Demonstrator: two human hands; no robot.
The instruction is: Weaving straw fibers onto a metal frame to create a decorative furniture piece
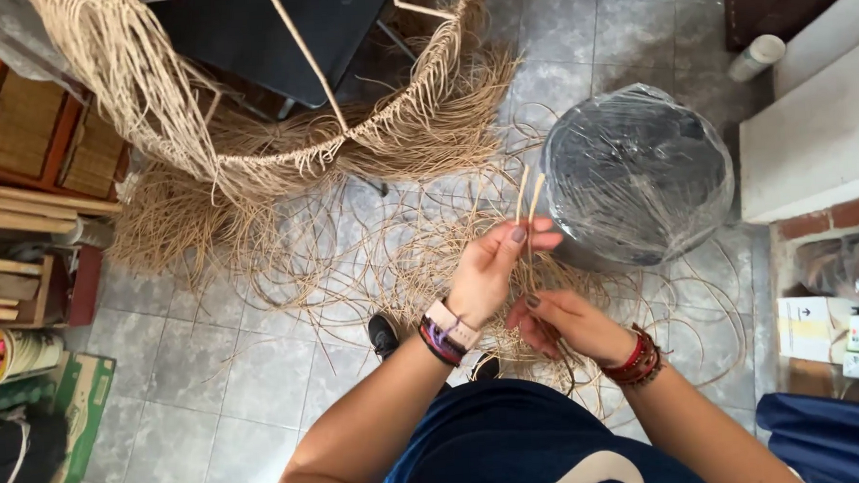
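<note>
My left hand is raised in the middle of the view, fingers pinched on a doubled tan fibre strand whose two ends stick up past the fingertips. My right hand sits just below it, closed around the lower part of the same strand. Both wrists wear bracelets. Ahead, a round wire frame is fringed with hanging tan fibre.
Loose fibre strands lie scattered on the grey tiled floor. A black roll wrapped in clear plastic stands at right. Wooden frames lean at left, boxes sit at right. My black shoe shows below.
</note>
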